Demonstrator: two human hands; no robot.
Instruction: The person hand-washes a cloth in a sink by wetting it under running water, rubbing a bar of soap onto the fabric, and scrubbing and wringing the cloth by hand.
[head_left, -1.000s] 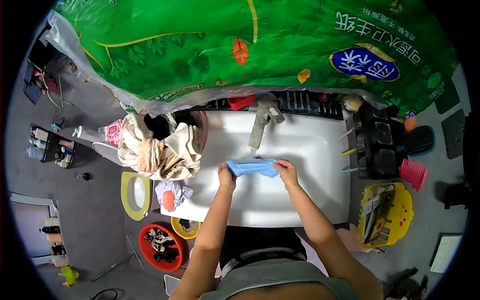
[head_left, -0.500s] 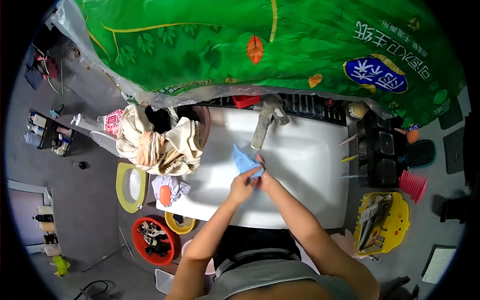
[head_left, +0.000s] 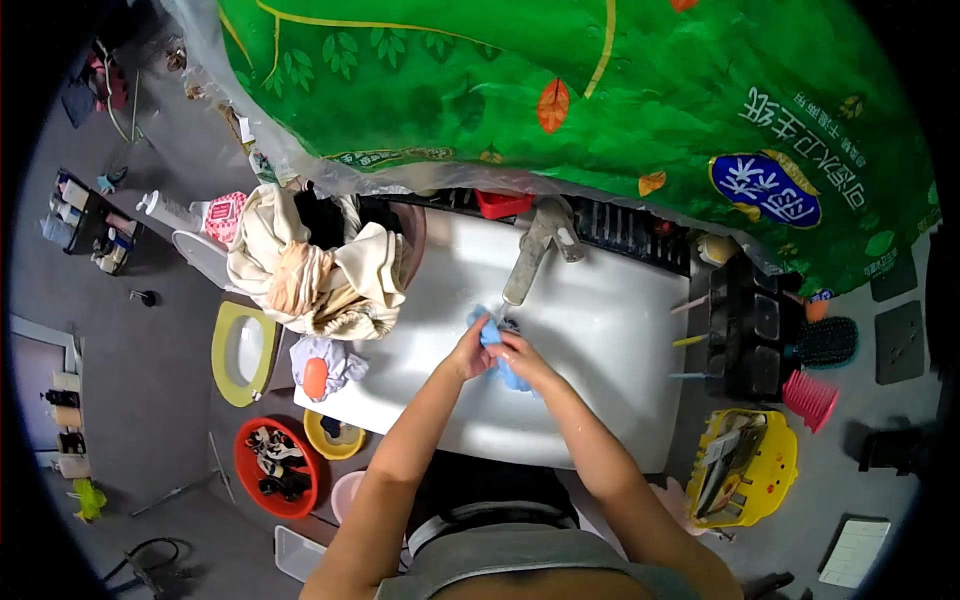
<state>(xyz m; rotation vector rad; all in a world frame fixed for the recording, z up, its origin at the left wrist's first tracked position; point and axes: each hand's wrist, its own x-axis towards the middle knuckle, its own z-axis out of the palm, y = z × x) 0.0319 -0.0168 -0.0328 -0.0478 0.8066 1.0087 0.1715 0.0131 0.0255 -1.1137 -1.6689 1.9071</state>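
A small light blue cloth [head_left: 484,326] is bunched between my two hands over the white sink [head_left: 610,400]. My left hand [head_left: 468,356] is closed on its upper left part. Beside it, my right hand [head_left: 523,359] grips the same cloth, and a blue end hangs below the fingers. Just above them is the metal faucet [head_left: 527,262], with what looks like a thin stream of water falling from its spout near the cloth. The fingers partly cover the cloth, so its full shape is hidden.
Cream clothes [head_left: 300,270] are heaped at the sink's left, above an orange soap bar [head_left: 315,378] on a pale cloth. A green plastic package [head_left: 450,90] overhangs the back. A black holder [head_left: 745,325] and yellow basket [head_left: 745,465] flank the right. A red basin [head_left: 310,490] stands lower left.
The cloth has gone from partly spread to bunched, and both hands have moved lower in the sink, farther apart. The whole view has tilted slightly.
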